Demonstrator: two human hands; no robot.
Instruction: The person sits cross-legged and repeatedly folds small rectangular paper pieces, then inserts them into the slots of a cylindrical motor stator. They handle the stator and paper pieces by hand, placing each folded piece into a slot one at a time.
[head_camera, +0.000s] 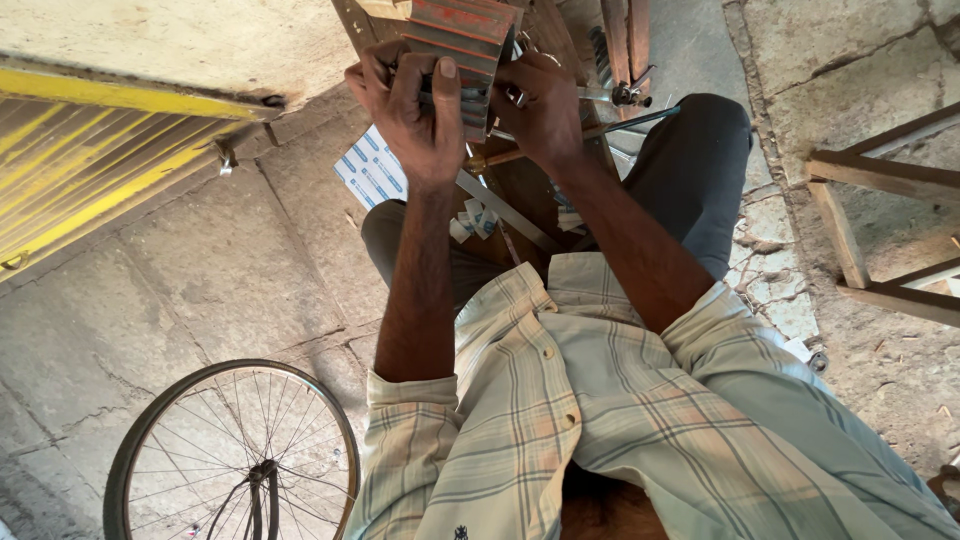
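My left hand (412, 110) is closed around the left side of a red ribbed block (455, 35) at the top of the view, thumb pressed on its face. My right hand (545, 110) curls against the block's right side, its fingers closed on a small metal part (510, 95) there. The block rests on a dark wooden stand (520, 195) between my knees. A thin metal rod (640, 118) and a wooden-handled tool (500, 158) stick out just beyond my right hand. What sits between my palms is hidden.
A white and blue printed sheet (368, 170) lies on the cracked concrete floor (230, 270). A bicycle wheel (235, 455) lies at the lower left. A yellow slatted metal panel (90, 150) fills the left edge. A wooden frame (875, 220) stands to the right.
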